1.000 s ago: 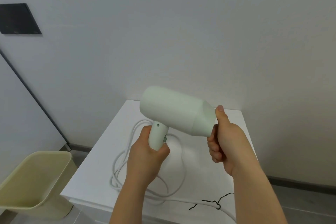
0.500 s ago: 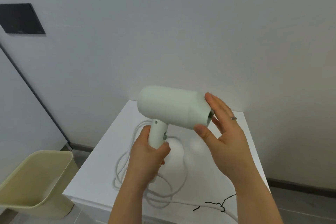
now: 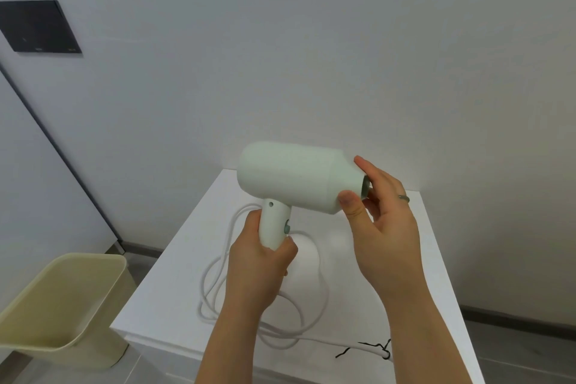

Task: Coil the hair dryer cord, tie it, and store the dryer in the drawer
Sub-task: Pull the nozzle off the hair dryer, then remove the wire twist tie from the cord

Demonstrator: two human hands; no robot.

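A pale green hair dryer [image 3: 296, 178] is held up above a white cabinet top [image 3: 411, 259], nozzle pointing right. My left hand [image 3: 258, 262] grips its handle from below. My right hand [image 3: 380, 212] holds the nozzle end, thumb under it and fingers over the opening. The white cord [image 3: 215, 277] lies in loose loops on the cabinet top under my hands. A thin black twist tie [image 3: 371, 347] is fastened on the cord near the front edge. No drawer front shows.
A beige plastic bin [image 3: 59, 302] stands on the floor at the cabinet's left. A white wall is close behind the cabinet, with a dark panel [image 3: 37, 26] at upper left. Grey floor runs along both sides.
My right hand went from a curled grip beside the nozzle to spread fingers cupping the nozzle end. The dryer has tilted slightly towards level. My left hand kept its grip.
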